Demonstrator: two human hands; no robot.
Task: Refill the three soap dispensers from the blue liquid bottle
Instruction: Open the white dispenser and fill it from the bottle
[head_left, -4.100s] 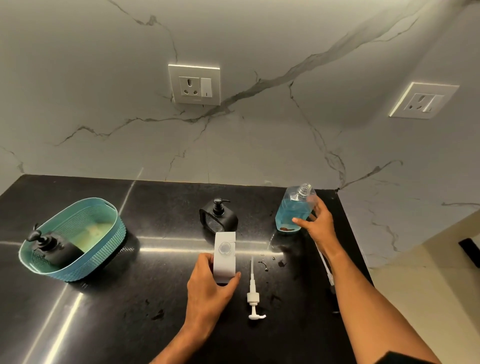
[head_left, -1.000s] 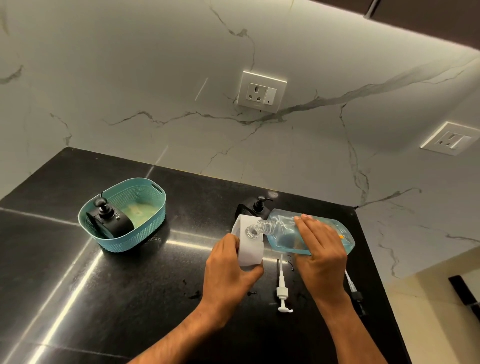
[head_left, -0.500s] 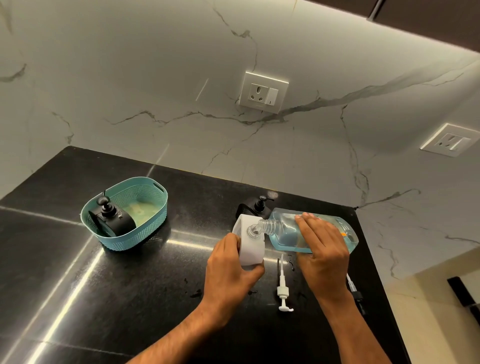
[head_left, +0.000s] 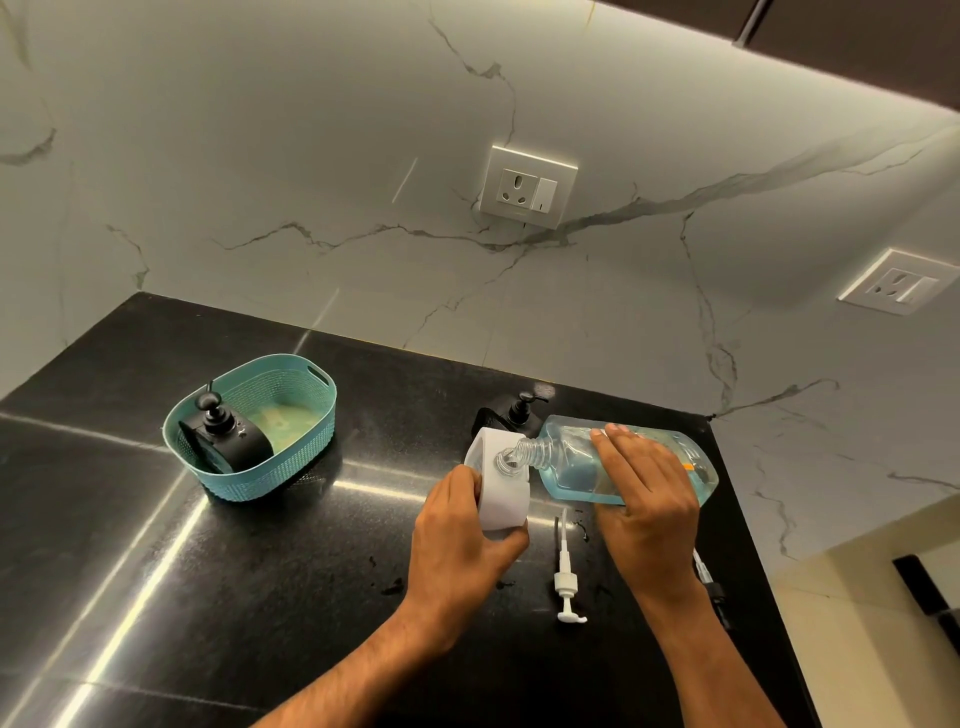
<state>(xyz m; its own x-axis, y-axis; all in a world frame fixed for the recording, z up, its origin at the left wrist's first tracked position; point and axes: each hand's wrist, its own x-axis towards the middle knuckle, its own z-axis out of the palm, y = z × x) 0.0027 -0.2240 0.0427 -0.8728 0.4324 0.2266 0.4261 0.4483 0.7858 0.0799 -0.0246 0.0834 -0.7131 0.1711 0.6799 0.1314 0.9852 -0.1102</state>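
Teal basket (head_left: 291, 467) on black countertop (head_left: 156, 597); two wall sockets (head_left: 527, 187) on marble backsplash (head_left: 260, 156).

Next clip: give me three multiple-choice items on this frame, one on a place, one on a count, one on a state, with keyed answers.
1. Where is the loose white pump?
A. in the basket
B. on the counter between the hands
C. on the white dispenser

2. How many black dispensers show?
A. one
B. two
C. three

3. How is the blue liquid bottle held?
A. upright
B. capped
C. tipped, neck at the white dispenser's opening

Answers:
1 B: white pump lies on the counter.
2 B: one in the basket, one behind the white dispenser.
3 C: right hand tilts the blue liquid bottle.
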